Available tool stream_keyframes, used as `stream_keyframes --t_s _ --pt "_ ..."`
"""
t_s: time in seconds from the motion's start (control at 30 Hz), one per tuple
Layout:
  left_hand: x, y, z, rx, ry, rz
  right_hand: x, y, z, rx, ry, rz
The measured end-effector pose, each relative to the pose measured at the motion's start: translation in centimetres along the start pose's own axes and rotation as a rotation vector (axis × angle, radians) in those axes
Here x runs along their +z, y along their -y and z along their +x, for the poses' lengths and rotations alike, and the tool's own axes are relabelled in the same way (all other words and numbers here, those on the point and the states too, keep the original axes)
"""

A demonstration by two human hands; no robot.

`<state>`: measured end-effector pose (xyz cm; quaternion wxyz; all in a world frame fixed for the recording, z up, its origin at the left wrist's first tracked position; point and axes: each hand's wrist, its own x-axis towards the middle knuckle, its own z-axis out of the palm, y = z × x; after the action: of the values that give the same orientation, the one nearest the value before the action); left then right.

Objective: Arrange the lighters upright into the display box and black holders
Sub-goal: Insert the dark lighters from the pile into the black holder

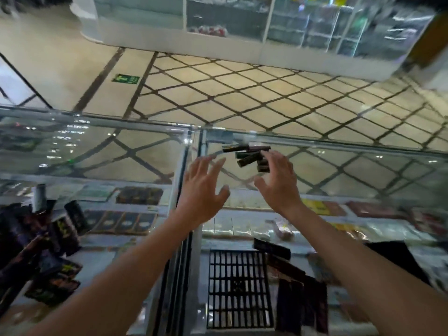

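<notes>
Dark lighters (249, 155) btwn open hands (242, 187), labels unreadable

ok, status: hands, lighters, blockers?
Left hand, right hand open, empty. Dark loose lighters piled flat on glass. Black grid holder empty. Nothing between.

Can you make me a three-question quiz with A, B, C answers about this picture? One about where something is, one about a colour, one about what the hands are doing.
1. Where does the small pile of lighters lie?
A. on the glass counter top, near its far edge
B. on the floor
C. inside the grid holder

2. What colour is the grid holder?
A. white
B. black
C. red

3. What are the left hand and right hand doing?
A. gripping lighters
B. making fists
C. fingers spread, holding nothing

Answers: 1 A, the pile rests on the glass beyond the fingertips. 2 B, its bars are black. 3 C, both hands show spread fingers and hold nothing.
</notes>
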<state>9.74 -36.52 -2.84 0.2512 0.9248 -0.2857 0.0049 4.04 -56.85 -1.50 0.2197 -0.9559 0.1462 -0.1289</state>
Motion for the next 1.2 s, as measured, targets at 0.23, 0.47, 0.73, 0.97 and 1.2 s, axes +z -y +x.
stream_keyframes --t_s 0.23,0.47,0.73,0.97,1.2 --pt "4.6 -1.1 11.1 0.11 0.155 0.157 1.4 -4.7 5.8 0.044 0.049 -0.141" --pt "7.8 -1.9 15.7 0.335 0.16 0.277 3.8 -6.8 8.7 -0.044 0.094 -0.209" --pt "6.3 -0.2 12.4 0.264 0.185 0.213 4.6 -3.3 6.9 -0.03 0.122 -0.125" --pt "-0.1 5.6 2.5 0.022 0.222 0.181 9.1 6.0 1.7 -0.099 0.235 0.024" --pt "-5.9 11.7 -7.7 -0.172 0.145 0.145 12.8 16.6 -3.6 -0.258 0.302 0.214"
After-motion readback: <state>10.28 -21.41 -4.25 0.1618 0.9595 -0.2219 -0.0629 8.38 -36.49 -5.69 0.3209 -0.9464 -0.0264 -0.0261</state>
